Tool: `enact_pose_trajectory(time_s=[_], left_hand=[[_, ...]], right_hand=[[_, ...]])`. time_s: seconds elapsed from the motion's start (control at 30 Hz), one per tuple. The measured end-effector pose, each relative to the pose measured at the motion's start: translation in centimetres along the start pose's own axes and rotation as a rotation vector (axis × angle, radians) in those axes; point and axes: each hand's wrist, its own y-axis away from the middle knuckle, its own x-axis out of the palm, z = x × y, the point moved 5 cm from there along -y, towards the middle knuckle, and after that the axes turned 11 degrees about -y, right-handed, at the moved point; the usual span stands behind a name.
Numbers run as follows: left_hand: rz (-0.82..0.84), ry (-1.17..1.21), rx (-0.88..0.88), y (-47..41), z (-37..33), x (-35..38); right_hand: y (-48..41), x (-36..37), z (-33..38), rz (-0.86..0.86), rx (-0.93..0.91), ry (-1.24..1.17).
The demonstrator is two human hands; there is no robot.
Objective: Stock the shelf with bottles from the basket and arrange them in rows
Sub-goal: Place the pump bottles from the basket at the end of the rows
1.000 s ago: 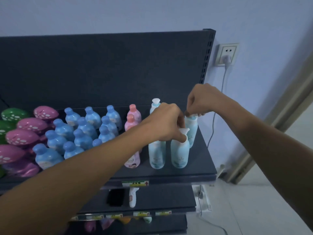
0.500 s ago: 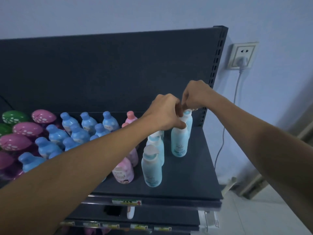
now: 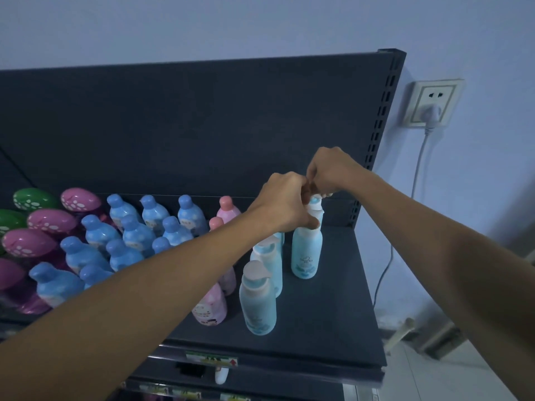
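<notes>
Dark shelf (image 3: pixel 333 308) | your left hand (image 3: pixel 285 204) grips teal bottle (image 3: pixel 306 250) by its top | your right hand (image 3: pixel 333 172) pinches rear bottle (image 3: pixel 316 206) at its cap

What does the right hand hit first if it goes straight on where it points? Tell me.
Most likely the left hand: the right hand points leftward over the pale blue bottle cap, knuckles almost touching it, though depth is unclear.

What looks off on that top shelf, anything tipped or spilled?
Nothing tipped or spilled; every visible bottle stands upright. Only unevenness: the pale blue bottle under the left hand has bare shelf in front, while the neighbouring front bottle stands nearer the edge. The right hand grips the rear bottle.
</notes>
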Motion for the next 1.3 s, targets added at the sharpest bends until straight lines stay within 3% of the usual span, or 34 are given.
enact_pose_trajectory(time_s=[0.6, 0.83, 1.3], left_hand=[[0.016, -0.010, 0.010, 0.0, 0.2, 0.4], [-0.026, 0.013, 0.034, 0.7, 0.7, -0.9], [-0.175, -0.055, -0.032, 7.6, 11.5, -9.6]], right_hand=[[0.3, 0.3, 0.6, 0.116, 0.039, -0.013], [1.0, -0.1, 0.9, 0.050, 0.066, 0.018], [5.8, 1.0, 13.1, -0.126, -0.016, 0.094]])
